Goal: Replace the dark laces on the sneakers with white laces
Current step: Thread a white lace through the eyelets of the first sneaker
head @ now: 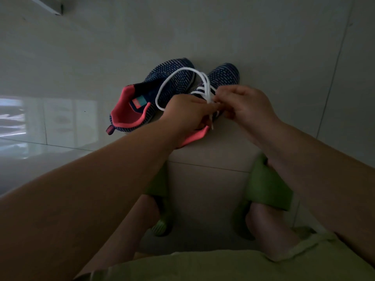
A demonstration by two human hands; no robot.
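Head view, dim light. Two dark blue knit sneakers with coral-pink linings sit side by side on a pale tiled floor, toes pointing away from the person.

The left sneaker lies clear of both hands, its collar and teal tongue label facing the camera, a dark pull tab at the heel. No lace can be made out in its eyelets.

The right sneaker is partly hidden behind the hands; only its toe, a few eyelet rows and a strip of coral heel lining show. White crossings run over its upper eyelets.

A white lace rises from that sneaker in a wide loop arching over the left sneaker's toe and coming back down to the hands. A short lace end hangs just below the hands, near the coral lining.

Left hand: fingers curled, pinching the white lace over the right sneaker's tongue area.

Right hand: fingers curled, pinching the lace just beside the left hand; fingertips of the two hands nearly touch.

Both forearms reach in from the near edge of the floor. Below them, the person's feet in green slippers rest flat on the tiles, and light green shorts fill the bottom of the view.
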